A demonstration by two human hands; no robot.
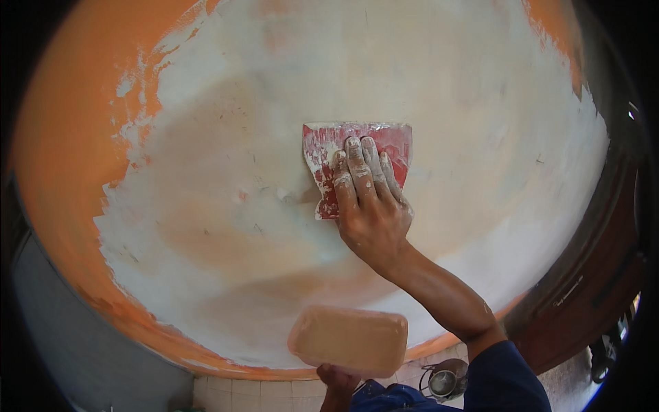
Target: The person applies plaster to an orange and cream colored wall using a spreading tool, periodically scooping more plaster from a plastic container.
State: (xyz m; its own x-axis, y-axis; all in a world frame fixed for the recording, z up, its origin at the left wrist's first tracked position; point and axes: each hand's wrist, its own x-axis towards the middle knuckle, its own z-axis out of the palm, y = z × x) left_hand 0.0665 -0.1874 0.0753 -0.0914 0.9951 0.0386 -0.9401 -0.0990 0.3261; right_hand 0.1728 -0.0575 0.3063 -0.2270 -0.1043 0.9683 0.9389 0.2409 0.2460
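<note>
In the head view, my right hand [371,192] presses a flat red scraper [398,144], smeared with white compound, against a wall [226,137] coated in patchy white over orange paint. Its fingers are dusted white and lie along the scraper's face. My left hand [333,375], low in the view, grips the lower edge of a shallow pale salmon rectangular tray [347,336]; whether anything is in it is hard to tell.
Orange paint [68,137] borders the white area. A dark brown panel [570,302] runs along the right, with a grey surface [82,323] at lower left. A metal container [443,381] sits on the pale tiled floor [254,391] below.
</note>
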